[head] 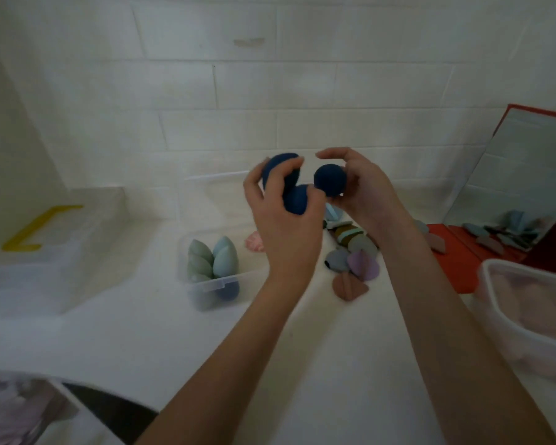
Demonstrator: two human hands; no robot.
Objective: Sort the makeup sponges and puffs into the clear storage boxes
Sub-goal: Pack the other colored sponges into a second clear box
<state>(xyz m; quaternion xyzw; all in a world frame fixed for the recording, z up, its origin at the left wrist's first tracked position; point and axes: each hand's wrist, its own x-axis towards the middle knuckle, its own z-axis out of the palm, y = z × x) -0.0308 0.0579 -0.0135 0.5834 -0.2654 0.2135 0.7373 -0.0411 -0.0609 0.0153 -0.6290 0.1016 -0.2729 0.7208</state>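
Note:
My left hand (283, 220) is raised above the table and grips two dark blue sponges (294, 195), one above the other. Just to its right, my right hand (363, 187) holds a third dark blue sponge (329, 184) between thumb and curled fingers. Below the hands, a small clear box (206, 284) holds several green, pale blue and blue teardrop sponges (212, 258). A heap of flat puffs (350, 255) in purple, grey, brown and green lies on the white table to the box's right.
A big clear tub with a yellow handle (42, 229) stands at the left. Another clear container (527, 313) with pinkish contents sits at the right edge. A red-framed mirror (520, 184) leans at the back right, and a further clear box (16, 409) shows at the bottom left.

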